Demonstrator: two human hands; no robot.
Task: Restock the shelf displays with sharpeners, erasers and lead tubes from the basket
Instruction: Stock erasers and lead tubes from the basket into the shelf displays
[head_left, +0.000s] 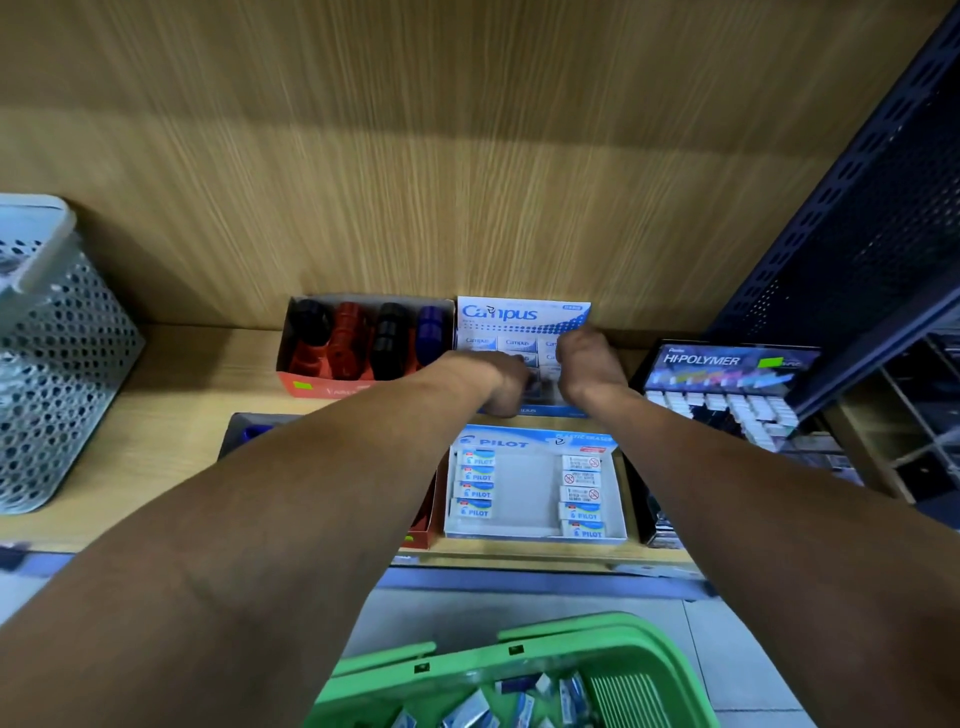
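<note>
Wood-grain shelf board (156, 415) under a tall wood-grain back panel (415, 156); dark perforated metal upright (857, 234) closing the bay on the right, pale tiled floor (727, 649) below the shelf edge; both bare forearms reaching in over the Campus eraser display box (522, 317) at the back; left hand (506, 387) knuckles-up with fingers curled down into the box, seemingly pinching something small there, though blur and the hand itself hide what; right hand (589, 366) just beside it, also curled over the box's contents, grip impossible to tell; Pilot eraser display box (535, 486) directly in front, erasers lined down its left and right sides with a bare middle; red sharpener box (363, 345) to the left of the Campus box, holding black, red and blue sharpeners; Hi-Polymer lead tube display (727, 389) to the right, against the upright; pale perforated bin (57, 364) well apart at the far left; green basket (519, 670) low in front, off the shelf, with blue-and-white eraser packs inside
</note>
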